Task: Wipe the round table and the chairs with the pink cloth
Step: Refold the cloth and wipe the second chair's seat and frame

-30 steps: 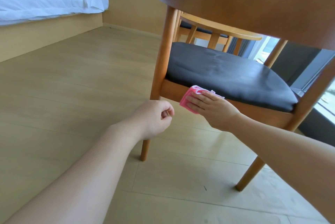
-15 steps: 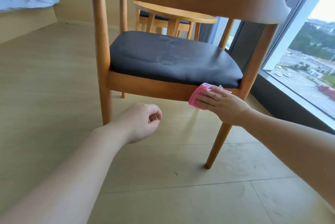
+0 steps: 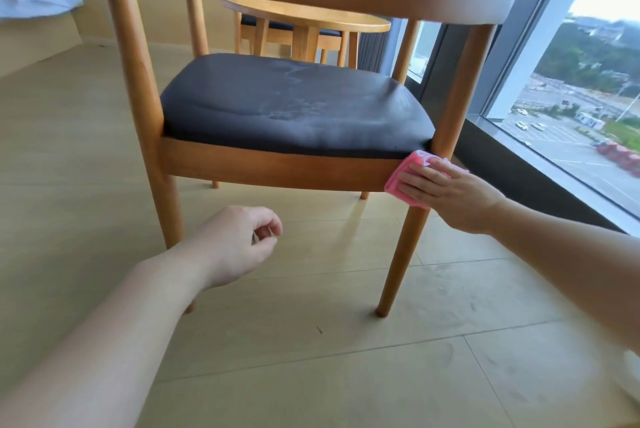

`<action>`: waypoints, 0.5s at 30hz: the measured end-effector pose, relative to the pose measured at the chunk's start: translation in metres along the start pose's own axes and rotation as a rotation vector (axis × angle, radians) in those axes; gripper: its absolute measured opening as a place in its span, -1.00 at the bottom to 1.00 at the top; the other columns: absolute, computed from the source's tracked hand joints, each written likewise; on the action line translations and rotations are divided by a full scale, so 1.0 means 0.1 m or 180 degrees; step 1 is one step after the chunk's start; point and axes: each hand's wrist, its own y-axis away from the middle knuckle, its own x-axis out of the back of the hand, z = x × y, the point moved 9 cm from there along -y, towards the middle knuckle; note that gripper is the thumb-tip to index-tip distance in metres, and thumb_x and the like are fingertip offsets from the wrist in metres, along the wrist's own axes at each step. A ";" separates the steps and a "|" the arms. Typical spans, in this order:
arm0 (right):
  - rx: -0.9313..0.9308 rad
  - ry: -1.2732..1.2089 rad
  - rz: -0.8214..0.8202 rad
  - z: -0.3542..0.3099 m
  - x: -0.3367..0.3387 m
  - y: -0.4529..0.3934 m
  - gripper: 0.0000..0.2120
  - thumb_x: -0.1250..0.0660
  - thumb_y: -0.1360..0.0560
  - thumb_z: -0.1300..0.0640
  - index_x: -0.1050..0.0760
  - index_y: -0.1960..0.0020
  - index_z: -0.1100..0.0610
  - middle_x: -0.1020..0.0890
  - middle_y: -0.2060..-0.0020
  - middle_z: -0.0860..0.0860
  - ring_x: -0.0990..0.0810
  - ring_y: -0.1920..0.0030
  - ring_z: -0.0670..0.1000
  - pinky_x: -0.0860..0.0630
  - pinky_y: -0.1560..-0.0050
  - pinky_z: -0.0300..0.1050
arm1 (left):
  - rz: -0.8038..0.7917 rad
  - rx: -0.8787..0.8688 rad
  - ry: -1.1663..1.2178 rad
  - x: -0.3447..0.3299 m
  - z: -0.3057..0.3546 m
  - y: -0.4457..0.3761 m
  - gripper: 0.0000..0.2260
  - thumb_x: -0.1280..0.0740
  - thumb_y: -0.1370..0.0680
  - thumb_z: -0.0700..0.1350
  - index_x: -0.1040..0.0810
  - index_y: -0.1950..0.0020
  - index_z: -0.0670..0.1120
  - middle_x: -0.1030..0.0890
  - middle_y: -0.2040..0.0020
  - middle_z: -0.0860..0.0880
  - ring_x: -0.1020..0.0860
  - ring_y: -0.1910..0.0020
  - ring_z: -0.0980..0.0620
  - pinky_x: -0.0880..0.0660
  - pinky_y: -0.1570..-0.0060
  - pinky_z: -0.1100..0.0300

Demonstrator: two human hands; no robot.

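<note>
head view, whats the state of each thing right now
pink cloth: folded, pressed against the chair's corner
right hand: fingers flat on the cloth
left hand: loosely curled, holding nothing
chair: upright on the floor
round table: upright behind the chair

Smooth wooden chair (image 3: 270, 167), matt dark cushion (image 3: 294, 105), fuzzy pink cloth (image 3: 403, 181).

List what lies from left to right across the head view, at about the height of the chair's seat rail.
Bed base → chair's left rear leg → wooden seat rail → pink cloth → right hand pressing the cloth → window.
</note>
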 end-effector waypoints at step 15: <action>0.0072 -0.0089 0.0353 -0.39 0.85 -0.88 -0.31 -0.01 -0.54 0.08 0.38 -0.48 0.12 0.28 -0.47 0.11 0.39 -0.46 0.17 0.48 -0.42 0.15 | 0.0279 0.0222 -0.0029 0.63 -0.62 0.38 -0.86 -0.34 -0.51 -0.06 -0.51 0.18 0.18 -0.55 0.22 0.18 -0.54 0.24 0.21 -0.48 0.26 0.33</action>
